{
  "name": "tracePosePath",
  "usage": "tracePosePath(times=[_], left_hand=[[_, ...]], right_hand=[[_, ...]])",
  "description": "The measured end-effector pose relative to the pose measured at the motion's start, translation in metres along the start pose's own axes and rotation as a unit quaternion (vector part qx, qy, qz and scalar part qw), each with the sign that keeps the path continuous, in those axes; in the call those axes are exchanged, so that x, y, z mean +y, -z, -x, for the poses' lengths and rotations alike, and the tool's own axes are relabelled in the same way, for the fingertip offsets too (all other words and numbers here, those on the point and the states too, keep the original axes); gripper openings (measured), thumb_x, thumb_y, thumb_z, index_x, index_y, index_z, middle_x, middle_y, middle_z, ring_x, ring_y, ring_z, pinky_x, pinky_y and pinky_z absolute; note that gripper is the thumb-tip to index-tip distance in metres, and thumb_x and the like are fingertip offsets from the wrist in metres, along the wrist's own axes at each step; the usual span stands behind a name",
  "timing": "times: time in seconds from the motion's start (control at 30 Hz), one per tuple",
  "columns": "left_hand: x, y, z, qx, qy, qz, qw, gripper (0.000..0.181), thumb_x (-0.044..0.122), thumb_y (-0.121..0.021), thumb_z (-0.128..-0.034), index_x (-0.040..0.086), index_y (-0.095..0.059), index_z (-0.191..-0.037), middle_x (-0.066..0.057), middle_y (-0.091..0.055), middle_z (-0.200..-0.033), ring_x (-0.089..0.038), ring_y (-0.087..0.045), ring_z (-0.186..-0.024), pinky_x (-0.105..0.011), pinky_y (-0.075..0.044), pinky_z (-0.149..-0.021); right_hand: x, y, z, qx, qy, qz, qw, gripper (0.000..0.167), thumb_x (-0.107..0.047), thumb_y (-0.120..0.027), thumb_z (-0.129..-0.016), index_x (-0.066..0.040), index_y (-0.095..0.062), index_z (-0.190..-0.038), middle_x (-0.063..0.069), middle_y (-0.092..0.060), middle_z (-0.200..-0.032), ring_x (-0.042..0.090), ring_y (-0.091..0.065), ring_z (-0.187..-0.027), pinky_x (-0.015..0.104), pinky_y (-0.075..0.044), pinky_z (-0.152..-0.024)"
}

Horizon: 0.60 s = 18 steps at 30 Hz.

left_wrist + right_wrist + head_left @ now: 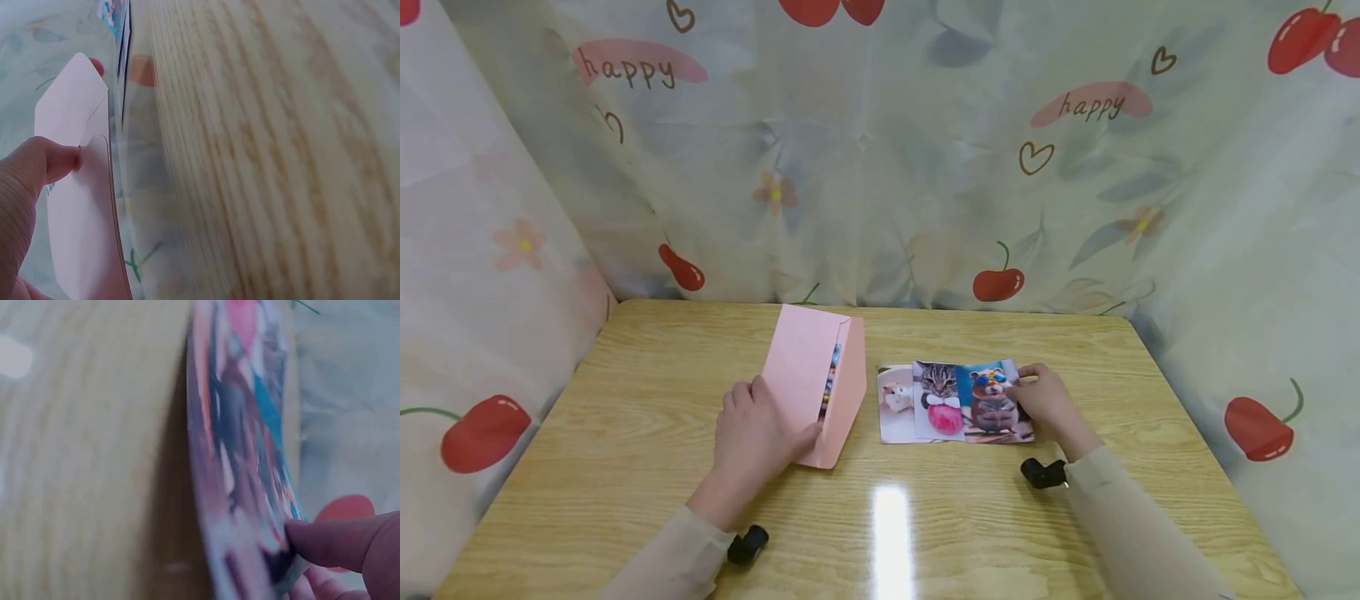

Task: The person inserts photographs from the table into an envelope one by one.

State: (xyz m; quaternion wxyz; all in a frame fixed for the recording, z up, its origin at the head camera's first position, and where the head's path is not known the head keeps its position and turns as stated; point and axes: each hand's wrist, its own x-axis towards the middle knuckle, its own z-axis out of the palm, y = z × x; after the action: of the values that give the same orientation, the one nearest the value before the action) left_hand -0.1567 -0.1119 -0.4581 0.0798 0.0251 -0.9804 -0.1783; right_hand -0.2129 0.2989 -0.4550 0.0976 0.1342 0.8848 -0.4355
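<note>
The left hand (754,435) has its thumb and fingers clamped on a flat, pale-pink paper envelope (797,358) with a pointed flap. The envelope slants up and away from that grip, and the flap (847,392) stands open on the side toward the right hand. In the slit just beyond the left thumb shows a strip of colourful printed contents (830,385) (how many pieces, I cannot tell). The envelope should be light and springy and likely to crease under a hard squeeze; the lower body beside the opening looks a sound place to hold, with the flap left free.

Right of this grip, apart from the envelope, three glossy-looking photo cards overlap in a row: a white-bordered card with a small pale animal (897,406), a tabby-cat card with a pink ball (940,404), and a brown-hamster card with coloured sunglasses (992,402). The right hand (1052,408) pinches the hamster card at its far right edge, thumb on the printed face and fingers behind; the other two fan out leftward from that pinch. The cards would likely be light, thin, bendable and a little slippery, so the overlap could slide. Taking them by the edges, perhaps where two layers meet, should spare the prints.
</note>
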Motion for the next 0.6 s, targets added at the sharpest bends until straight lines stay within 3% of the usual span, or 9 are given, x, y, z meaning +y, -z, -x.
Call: tracePosePath(times=[0.13,0.3,0.47,0.6], left_hand=[[0.001,0.0,0.0,-0.001,0.0,0.003,1.0,0.105,0.069,-0.073,-0.0624,-0.012,-0.042,-0.12,-0.027,-0.046,-0.107,-0.039,-0.045,-0.095,-0.051,-0.042,-0.077],[0.001,0.0,0.0,-0.007,0.003,0.002,1.0,0.105,0.069,-0.073,-0.0628,-0.012,-0.041,-0.122,-0.027,-0.045,-0.108,-0.039,-0.045,-0.097,-0.051,-0.042,-0.077],[0.001,0.0,0.001,0.0,-0.001,0.001,1.0,0.104,0.07,-0.073,-0.0618,-0.011,-0.042,-0.119,-0.026,-0.046,-0.106,-0.038,-0.045,-0.094,-0.05,-0.043,-0.075],[0.002,-0.001,0.0,0.005,-0.005,0.001,1.0,0.103,0.07,-0.074,-0.0615,-0.011,-0.043,-0.118,-0.026,-0.046,-0.104,-0.038,-0.045,-0.092,-0.049,-0.042,-0.074]], right_hand=[[-0.005,0.011,0.002,-0.013,-0.008,-0.055,0.9984,0.05,-0.019,-0.058,-0.096,0.001,-0.038,-0.137,0.021,-0.053,-0.115,0.024,-0.058,-0.088,0.035,-0.05,-0.071],[-0.017,0.02,0.007,-0.009,0.001,-0.084,0.9964,0.053,-0.023,-0.06,-0.096,0.001,-0.038,-0.138,0.017,-0.057,-0.109,0.018,-0.06,-0.083,0.033,-0.051,-0.074],[-0.031,0.021,0.012,-0.015,0.002,-0.119,0.9928,0.057,-0.027,-0.061,-0.096,0.001,-0.037,-0.139,0.017,-0.058,-0.115,0.017,-0.061,-0.089,0.031,-0.051,-0.079],[-0.042,0.016,0.015,-0.018,0.022,-0.176,0.984,0.049,-0.023,-0.063,-0.095,0.003,-0.042,-0.13,0.014,-0.06,-0.11,0.014,-0.062,-0.087,0.028,-0.052,-0.078]])
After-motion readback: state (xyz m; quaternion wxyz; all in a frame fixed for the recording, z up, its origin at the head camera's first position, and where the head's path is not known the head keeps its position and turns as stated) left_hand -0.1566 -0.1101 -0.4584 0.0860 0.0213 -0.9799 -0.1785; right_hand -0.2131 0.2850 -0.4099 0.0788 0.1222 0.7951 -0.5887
